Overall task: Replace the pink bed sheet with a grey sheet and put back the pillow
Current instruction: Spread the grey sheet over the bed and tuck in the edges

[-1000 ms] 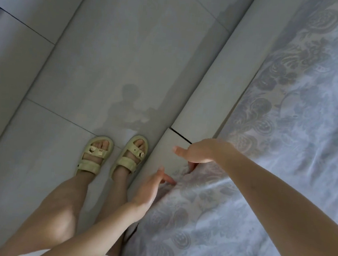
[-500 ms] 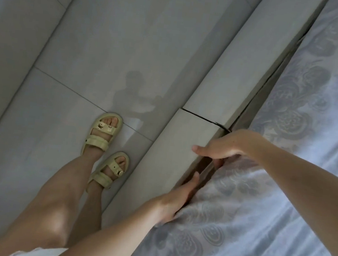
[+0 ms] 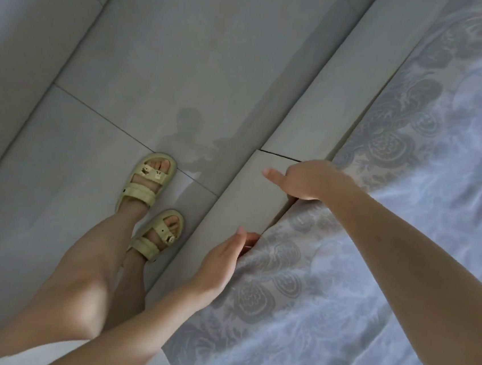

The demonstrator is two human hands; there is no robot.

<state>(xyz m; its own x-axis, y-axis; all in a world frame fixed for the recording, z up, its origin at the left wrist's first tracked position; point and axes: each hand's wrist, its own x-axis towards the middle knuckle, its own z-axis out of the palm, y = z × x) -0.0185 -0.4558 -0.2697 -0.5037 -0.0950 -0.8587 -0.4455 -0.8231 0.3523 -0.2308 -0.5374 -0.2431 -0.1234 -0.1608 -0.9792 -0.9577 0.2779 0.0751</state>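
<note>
Down at the bedside, the grey sheet (image 3: 355,298), patterned with large pale flowers along its border, lies spread over the mattress on the right side of the view; its edge runs along the padded bed frame (image 3: 248,210), and a narrow dark gap shows between the two. The left hand (image 3: 221,259) reaches forward with its fingers straight and held together, nothing clasped in it; the fingertips meet the edge of the sheet right at that gap. The right hand (image 3: 304,180) sits further along the same edge, near a seam in the frame; its thumb sticks out flat over the frame's top, while its fingers bend down into the gap beside the sheet and are hidden there, so I cannot tell whether they grasp the cloth or only press it. Both forearms are bare; the right one crosses over the sheet. The person stands on a glossy tiled floor (image 3: 132,75) in pale yellow sandals (image 3: 147,181), close beside the frame.
</note>
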